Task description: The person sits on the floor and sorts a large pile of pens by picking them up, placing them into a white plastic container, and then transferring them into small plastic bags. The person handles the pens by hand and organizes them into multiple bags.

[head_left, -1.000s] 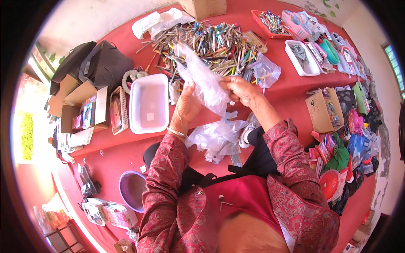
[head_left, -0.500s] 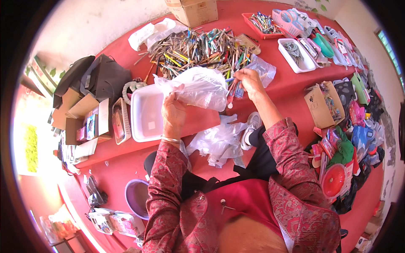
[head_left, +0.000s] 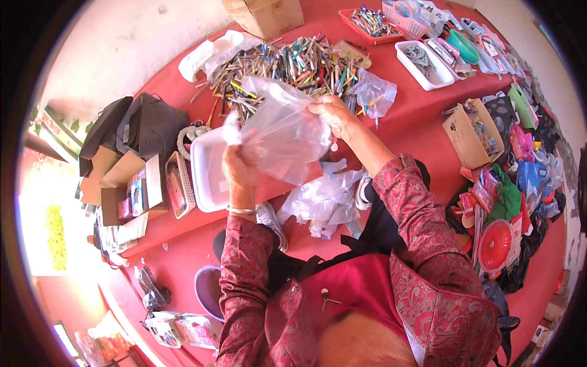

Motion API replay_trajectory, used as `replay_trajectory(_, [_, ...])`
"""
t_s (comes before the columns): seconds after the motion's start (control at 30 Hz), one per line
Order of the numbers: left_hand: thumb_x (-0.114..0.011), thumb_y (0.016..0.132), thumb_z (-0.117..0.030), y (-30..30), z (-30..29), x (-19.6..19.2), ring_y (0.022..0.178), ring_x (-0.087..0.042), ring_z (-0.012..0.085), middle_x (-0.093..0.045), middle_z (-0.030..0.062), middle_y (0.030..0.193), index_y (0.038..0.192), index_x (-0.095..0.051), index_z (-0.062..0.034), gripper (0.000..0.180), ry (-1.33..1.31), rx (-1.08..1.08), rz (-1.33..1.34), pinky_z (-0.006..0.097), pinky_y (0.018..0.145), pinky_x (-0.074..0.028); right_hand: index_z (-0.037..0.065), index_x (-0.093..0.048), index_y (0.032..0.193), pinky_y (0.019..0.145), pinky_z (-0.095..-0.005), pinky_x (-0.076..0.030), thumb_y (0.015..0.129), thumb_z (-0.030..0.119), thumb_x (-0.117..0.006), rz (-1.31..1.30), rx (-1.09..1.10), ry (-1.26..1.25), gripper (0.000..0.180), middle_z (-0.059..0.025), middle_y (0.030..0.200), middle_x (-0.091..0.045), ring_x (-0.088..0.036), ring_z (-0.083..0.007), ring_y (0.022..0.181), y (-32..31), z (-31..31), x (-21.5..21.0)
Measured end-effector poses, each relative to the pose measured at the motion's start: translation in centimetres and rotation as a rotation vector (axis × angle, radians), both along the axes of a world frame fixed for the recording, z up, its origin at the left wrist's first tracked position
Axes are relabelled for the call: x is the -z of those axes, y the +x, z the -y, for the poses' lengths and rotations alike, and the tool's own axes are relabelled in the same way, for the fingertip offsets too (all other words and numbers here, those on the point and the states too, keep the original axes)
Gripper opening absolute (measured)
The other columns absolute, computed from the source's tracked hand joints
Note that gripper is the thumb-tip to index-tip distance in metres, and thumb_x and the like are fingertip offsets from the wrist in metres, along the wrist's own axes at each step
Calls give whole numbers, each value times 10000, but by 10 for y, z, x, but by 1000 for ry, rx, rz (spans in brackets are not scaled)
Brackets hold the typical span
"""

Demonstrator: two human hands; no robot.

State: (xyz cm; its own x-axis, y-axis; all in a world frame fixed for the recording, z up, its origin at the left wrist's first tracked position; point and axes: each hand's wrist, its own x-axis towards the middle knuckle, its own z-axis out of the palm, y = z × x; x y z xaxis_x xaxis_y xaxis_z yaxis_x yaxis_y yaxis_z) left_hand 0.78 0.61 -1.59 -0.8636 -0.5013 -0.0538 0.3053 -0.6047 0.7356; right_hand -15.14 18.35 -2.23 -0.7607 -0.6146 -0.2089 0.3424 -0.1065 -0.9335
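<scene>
A clear plastic bag [head_left: 282, 131] is stretched between my two hands, in front of a large heap of pens and pencils [head_left: 293, 64]. My left hand [head_left: 240, 170] grips its left side, with the fingers partly hidden by the film. My right hand [head_left: 335, 115] pinches its right edge close to the heap. Just beyond the right hand, another clear bag [head_left: 374, 93] lies at the heap's edge. A white plastic tub [head_left: 205, 183] stands left of my left hand. Crumpled plastic bags [head_left: 324, 202] lie below, between my feet.
At the left are a black bag [head_left: 153, 119], an opened carton [head_left: 153, 177] and a narrow basket [head_left: 180, 183]. A purple basin [head_left: 209, 293] sits lower left. A red tray of pens [head_left: 373, 27], a white tray [head_left: 425, 64] and a small carton [head_left: 468, 137] stand at the right.
My right hand has moved left onto the bag's edge. The bag, bunched before, is now spread wider between both hands. My left hand has dropped slightly.
</scene>
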Motion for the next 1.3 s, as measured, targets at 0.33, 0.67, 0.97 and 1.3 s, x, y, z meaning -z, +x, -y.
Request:
replay_trajectory(0.33, [-447, 667, 64, 5, 5, 6, 884, -515, 207, -552, 135, 943, 989, -545, 27, 338, -1370, -287, 105, 330, 754, -422, 53, -648, 760, 618, -307, -440, 690, 203, -596, -560, 221, 325, 173, -64, 746, -613, -567, -170, 678, -29, -23, 14])
replay_trajectory(0.67, [-479, 776, -408, -29, -35, -10, 737, -568, 253, -566, 96, 883, 969, -503, -15, 438, -34, 223, -46, 356, 662, -480, 31, -593, 785, 465, -215, -355, 775, 122, -568, -211, 435, -117, 95, 22, 647, -535, -473, -56, 559, -31, -74, -5])
replay_trajectory(0.97, [-531, 782, -465, -40, -45, 22, 689, -509, 199, -501, 73, 780, 1169, -422, -1, 614, -768, 631, 287, 294, 670, -430, 25, -581, 831, 672, -216, -415, 798, 88, -547, -416, 31, -230, 79, 29, 765, -564, -504, -62, 703, -15, -106, -38])
replay_trajectory(1.3, [-622, 710, -125, -36, -64, 0, 638, -508, 91, -573, 5, 770, 951, -544, 21, 292, -667, 453, 166, 231, 605, -410, 15, -568, 805, 609, -187, -375, 801, 78, -521, -387, -206, -274, 79, 40, 692, -512, -460, -46, 654, 14, -51, -38])
